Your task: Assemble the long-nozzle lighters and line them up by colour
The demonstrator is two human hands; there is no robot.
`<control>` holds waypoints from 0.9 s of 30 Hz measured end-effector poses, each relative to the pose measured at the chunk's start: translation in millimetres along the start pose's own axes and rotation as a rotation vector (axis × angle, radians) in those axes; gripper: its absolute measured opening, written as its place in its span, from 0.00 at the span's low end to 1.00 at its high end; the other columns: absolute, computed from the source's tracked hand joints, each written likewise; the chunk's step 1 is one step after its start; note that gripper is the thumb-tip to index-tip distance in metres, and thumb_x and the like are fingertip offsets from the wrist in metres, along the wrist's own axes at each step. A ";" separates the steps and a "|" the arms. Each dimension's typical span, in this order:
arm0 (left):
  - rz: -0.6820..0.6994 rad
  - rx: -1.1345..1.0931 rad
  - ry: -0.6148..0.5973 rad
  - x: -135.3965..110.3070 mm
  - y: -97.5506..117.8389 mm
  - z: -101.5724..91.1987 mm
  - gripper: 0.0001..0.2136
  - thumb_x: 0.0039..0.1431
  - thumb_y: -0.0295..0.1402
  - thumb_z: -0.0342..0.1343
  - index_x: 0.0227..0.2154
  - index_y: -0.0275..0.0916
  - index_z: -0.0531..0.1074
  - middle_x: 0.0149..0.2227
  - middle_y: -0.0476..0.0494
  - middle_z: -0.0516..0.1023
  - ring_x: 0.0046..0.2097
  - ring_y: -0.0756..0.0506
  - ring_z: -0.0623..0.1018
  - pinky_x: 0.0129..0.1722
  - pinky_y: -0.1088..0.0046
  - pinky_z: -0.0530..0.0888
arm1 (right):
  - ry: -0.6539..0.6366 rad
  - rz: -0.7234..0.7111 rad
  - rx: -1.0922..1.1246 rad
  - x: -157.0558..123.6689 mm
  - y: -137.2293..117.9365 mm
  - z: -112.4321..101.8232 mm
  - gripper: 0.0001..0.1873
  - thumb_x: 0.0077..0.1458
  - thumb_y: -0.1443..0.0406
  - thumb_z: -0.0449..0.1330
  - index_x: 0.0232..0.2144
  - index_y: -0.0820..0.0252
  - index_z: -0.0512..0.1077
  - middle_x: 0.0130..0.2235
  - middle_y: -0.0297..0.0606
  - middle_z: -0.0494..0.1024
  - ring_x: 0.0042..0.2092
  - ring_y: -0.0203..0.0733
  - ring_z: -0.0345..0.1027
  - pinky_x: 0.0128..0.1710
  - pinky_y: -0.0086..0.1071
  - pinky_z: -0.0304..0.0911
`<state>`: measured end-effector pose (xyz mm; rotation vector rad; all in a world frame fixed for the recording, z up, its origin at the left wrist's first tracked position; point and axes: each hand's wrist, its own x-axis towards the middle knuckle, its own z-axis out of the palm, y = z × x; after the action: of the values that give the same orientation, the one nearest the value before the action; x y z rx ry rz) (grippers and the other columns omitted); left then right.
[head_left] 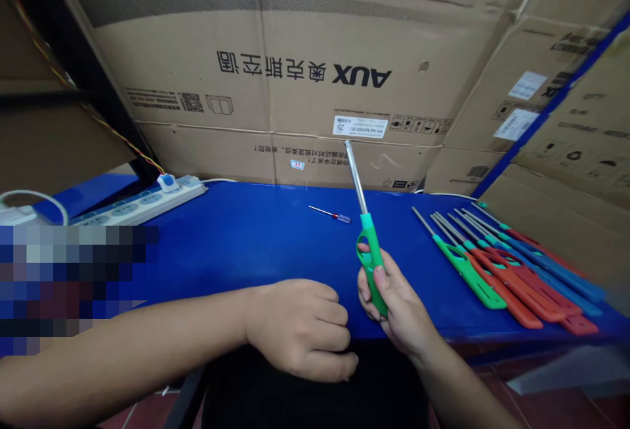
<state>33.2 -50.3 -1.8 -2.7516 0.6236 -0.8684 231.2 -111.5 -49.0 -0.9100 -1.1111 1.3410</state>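
Note:
My right hand (396, 304) grips the handle of a green long-nosed lighter (370, 245), its metal tube pointing up and away to the left. My left hand (302, 327) rests at the front edge of the blue table (246, 239) with its fingers curled in; nothing shows in them. A small red-handled screwdriver (331, 214) lies on the table beyond both hands.
A row of several green, red and blue lighters (502, 262) lies on the table at the right. A white power strip (140, 201) sits at the back left. Large cardboard boxes (305, 75) wall off the back and right. A blurred patch covers the left.

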 end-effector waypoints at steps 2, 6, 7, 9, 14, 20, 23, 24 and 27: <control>-0.010 0.003 -0.005 -0.2 -0.2 -0.6 0.06 0.64 0.32 0.59 0.34 0.38 0.80 0.24 0.48 0.73 0.28 0.50 0.72 0.24 0.68 0.67 | -0.018 -0.012 -0.007 0.5 0.2 0.1 0.18 0.66 0.49 0.53 0.51 0.52 0.64 0.26 0.25 0.61 0.20 0.27 0.48 0.19 0.24 0.43; -0.028 -0.017 -0.008 -0.7 -1.1 -1.4 0.05 0.63 0.32 0.60 0.35 0.37 0.80 0.23 0.48 0.72 0.28 0.49 0.73 0.24 0.67 0.67 | -0.056 -0.013 -0.052 3.5 2.0 1.5 0.16 0.67 0.49 0.52 0.48 0.52 0.64 0.26 0.24 0.58 0.20 0.27 0.46 0.19 0.24 0.43; -0.033 -0.024 -0.009 -0.9 -1.5 -1.5 0.05 0.63 0.31 0.60 0.35 0.36 0.80 0.23 0.48 0.71 0.28 0.49 0.73 0.24 0.67 0.67 | -0.048 -0.007 -0.074 3.8 2.1 1.9 0.17 0.67 0.50 0.52 0.50 0.51 0.64 0.27 0.25 0.60 0.21 0.27 0.47 0.19 0.25 0.44; -0.044 -0.033 -0.023 -1.7 -2.3 -1.8 0.05 0.63 0.31 0.60 0.35 0.36 0.79 0.23 0.48 0.71 0.28 0.49 0.72 0.25 0.66 0.66 | -0.021 -0.012 -0.158 2.3 0.3 1.4 0.20 0.67 0.51 0.53 0.56 0.48 0.63 0.32 0.28 0.64 0.23 0.28 0.51 0.21 0.26 0.49; -0.096 -0.075 -0.123 -7.0 -6.5 -2.9 0.07 0.63 0.34 0.59 0.40 0.37 0.78 0.26 0.46 0.74 0.31 0.46 0.73 0.28 0.64 0.68 | 0.068 -0.176 -0.594 -16.1 -20.7 -17.5 0.24 0.67 0.55 0.53 0.63 0.45 0.62 0.49 0.39 0.72 0.42 0.40 0.68 0.38 0.33 0.67; -0.188 -0.124 -0.164 -12.1 -14.3 -5.3 0.08 0.66 0.32 0.56 0.43 0.37 0.76 0.30 0.44 0.77 0.34 0.46 0.76 0.33 0.66 0.70 | 0.450 -0.616 -1.329 -42.2 -60.4 -84.3 0.24 0.64 0.62 0.56 0.61 0.50 0.68 0.50 0.44 0.75 0.50 0.47 0.72 0.52 0.41 0.68; -0.245 -0.133 -0.190 -13.1 -16.7 -6.0 0.08 0.66 0.32 0.56 0.43 0.37 0.77 0.33 0.44 0.78 0.35 0.47 0.76 0.35 0.67 0.71 | 0.666 -0.677 -1.673 -52.8 -68.3 -135.7 0.21 0.63 0.62 0.57 0.57 0.59 0.73 0.49 0.50 0.79 0.47 0.51 0.76 0.52 0.42 0.68; -0.263 -0.134 -0.194 -13.5 -17.2 -5.8 0.08 0.66 0.32 0.56 0.43 0.38 0.77 0.33 0.44 0.79 0.35 0.47 0.76 0.35 0.67 0.71 | 0.670 -0.655 -1.784 -56.1 -68.3 -152.1 0.19 0.63 0.62 0.56 0.53 0.60 0.76 0.46 0.50 0.81 0.45 0.52 0.77 0.49 0.42 0.70; -0.294 -0.136 -0.209 -14.5 -18.1 -4.0 0.07 0.66 0.33 0.57 0.43 0.39 0.77 0.32 0.45 0.78 0.35 0.48 0.76 0.35 0.68 0.71 | 0.652 -0.630 -1.976 -64.3 -63.5 -187.3 0.19 0.65 0.60 0.52 0.45 0.63 0.79 0.41 0.51 0.83 0.39 0.54 0.78 0.39 0.43 0.71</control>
<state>26.2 -27.9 -0.4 -3.0559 0.2522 -0.5960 433.6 -159.1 -42.1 -1.8149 -1.7358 -0.9931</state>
